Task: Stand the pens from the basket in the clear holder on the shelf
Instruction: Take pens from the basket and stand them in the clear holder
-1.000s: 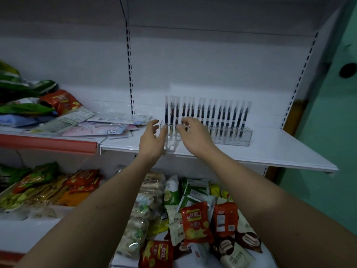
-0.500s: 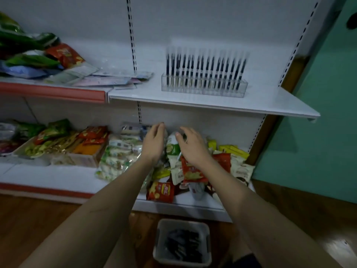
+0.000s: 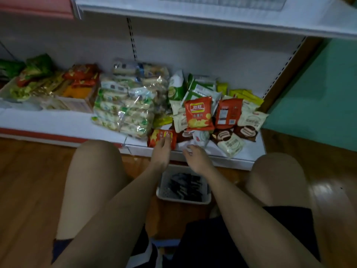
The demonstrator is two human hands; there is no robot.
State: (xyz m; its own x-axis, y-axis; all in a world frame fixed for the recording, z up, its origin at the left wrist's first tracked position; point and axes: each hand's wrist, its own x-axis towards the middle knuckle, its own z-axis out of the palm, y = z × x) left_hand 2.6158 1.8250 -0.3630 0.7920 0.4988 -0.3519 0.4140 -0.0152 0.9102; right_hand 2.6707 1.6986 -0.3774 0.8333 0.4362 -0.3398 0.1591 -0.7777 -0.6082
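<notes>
While my hands (image 3: 175,151) hover empty (fingers loose), the pens (image 3: 183,185) lie in the basket (image 3: 164,192) just below, right hand (image 3: 197,156) nearer.

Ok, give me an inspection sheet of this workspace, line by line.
Surface: wooden floor in front of a white bottom shelf.
Job's things: white basket on the floor holding dark pens; clear holder only partly visible at the top edge.
Clutter: snack packets, including a red chip bag, piled on the bottom shelf.
Hands: left hand and right hand both empty, above the basket.
Cables: nothing seen.
Surroundings: green wall at right.
</notes>
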